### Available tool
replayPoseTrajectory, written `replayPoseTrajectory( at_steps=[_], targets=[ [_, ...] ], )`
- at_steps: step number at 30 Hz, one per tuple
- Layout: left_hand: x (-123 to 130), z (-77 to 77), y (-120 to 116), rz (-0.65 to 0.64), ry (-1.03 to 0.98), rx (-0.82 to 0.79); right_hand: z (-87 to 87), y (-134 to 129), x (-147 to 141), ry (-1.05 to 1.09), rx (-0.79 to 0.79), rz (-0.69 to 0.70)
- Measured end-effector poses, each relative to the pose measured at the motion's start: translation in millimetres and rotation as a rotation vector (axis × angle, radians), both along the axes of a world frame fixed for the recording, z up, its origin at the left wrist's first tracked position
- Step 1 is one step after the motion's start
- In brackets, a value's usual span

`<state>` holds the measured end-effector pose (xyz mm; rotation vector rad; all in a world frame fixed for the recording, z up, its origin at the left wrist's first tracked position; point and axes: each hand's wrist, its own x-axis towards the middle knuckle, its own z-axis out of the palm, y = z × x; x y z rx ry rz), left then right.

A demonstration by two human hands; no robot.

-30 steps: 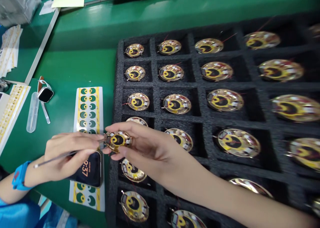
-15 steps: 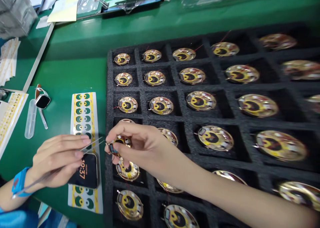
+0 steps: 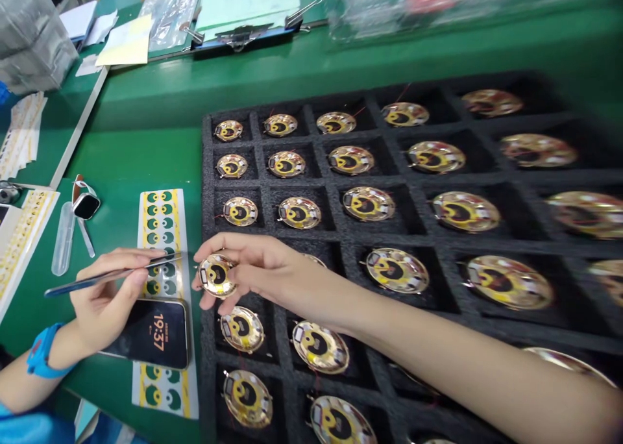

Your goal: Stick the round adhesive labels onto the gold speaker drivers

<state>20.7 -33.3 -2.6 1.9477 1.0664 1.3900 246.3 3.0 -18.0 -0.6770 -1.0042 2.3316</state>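
Observation:
Thin metal tweezers (image 3: 111, 275) are pinched in my left hand (image 3: 104, 298), which has a blue band at its wrist. Their tips point right, close to the fingertips of my right hand (image 3: 253, 269). That hand holds a round gold part (image 3: 217, 275) by its rim, its face with a yellow and black centre turned up. Under both hands lie the sticker sheet (image 3: 163, 220) with yellow edges and a phone (image 3: 160, 333). The black foam tray (image 3: 208, 191) holds several similar gold parts in its compartments, and my right forearm crosses over it.
A smartwatch (image 3: 86, 205) and a clear plastic case (image 3: 63, 239) lie at the left. More sticker strips (image 3: 26, 236) sit at the far left. A clipboard (image 3: 243, 38) and clear plastic bags (image 3: 438, 9) are at the back, grey stacked packages (image 3: 34, 41) at back left.
The round part in my right hand has turned from edge-on to face up. The tweezers have swung flatter, and my left hand has rolled, uncovering more of the phone. The view has shifted slightly.

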Motion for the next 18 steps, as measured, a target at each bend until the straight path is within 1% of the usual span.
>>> replayPoseTrajectory(
  at_steps=[6,9,11,13,14,16,18],
  targets=[
    [-3,-2.9,2,0.084,0.012,-0.057,-0.7,-1,0,-0.003,0.014,0.026],
    [-7,-4.8,3,0.123,0.008,-0.032,-0.8,-2,-3,0.005,0.049,-0.006],
    [-9,-4.9,4,0.138,0.014,0.011,4.0,1,-4,-0.01,0.096,-0.044],
    [-9,-3.4,6,0.153,0.001,0.025,17.0,9,3,-0.03,0.156,-0.116],
    [-9,-2.0,6,0.158,-0.011,0.011,27.2,13,9,-0.04,0.199,-0.177],
    [-9,1.4,6,0.18,-0.032,-0.025,53.2,21,28,-0.087,0.327,-0.36],
    [-11,3.5,7,0.233,-0.018,-0.041,80.2,25,52,-0.22,0.535,-0.604]
  ],
)
